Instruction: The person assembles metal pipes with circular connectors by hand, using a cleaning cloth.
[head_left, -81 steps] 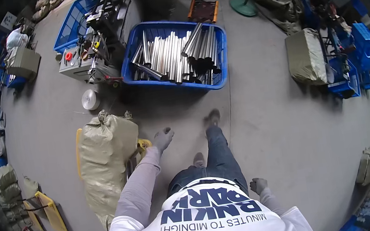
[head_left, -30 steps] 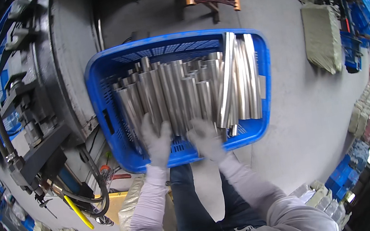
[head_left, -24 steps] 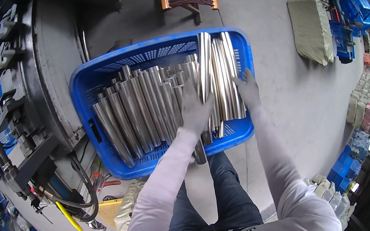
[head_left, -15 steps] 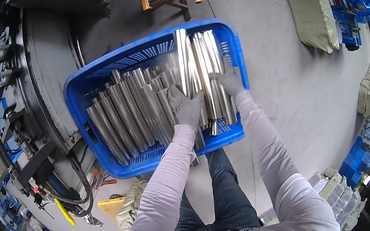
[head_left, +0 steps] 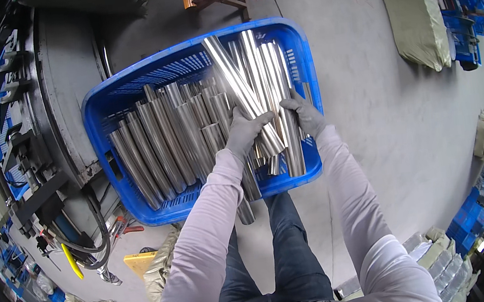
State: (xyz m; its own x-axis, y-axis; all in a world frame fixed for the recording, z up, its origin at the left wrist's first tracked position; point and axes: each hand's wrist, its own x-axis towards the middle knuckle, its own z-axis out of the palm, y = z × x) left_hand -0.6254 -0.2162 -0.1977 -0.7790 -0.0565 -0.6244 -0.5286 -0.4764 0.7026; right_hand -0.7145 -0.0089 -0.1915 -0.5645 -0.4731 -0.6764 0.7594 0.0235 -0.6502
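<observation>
I see my left hand [head_left: 244, 133] wrapped around a steel tube [head_left: 242, 95] lifted over the blue crate [head_left: 105, 125] on the grey concrete floor [head_left: 384, 114]; my right hand [head_left: 304, 113] grips neighbouring tubes [head_left: 282, 94] beside the machine [head_left: 58, 102].

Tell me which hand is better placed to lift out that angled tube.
Probably the left hand: it already wraps the angled steel tube, lying atop the others. The right hand grips upright tubes by the blue crate wall.

Even, bright daylight fills the scene, with only soft shadows on the grey floor [head_left: 398, 130] and sharp glare streaks along the steel tubes [head_left: 247, 95]. Fisheye distortion bends the edges, where the dark vignetted clutter is perhaps slightly blurred.
</observation>
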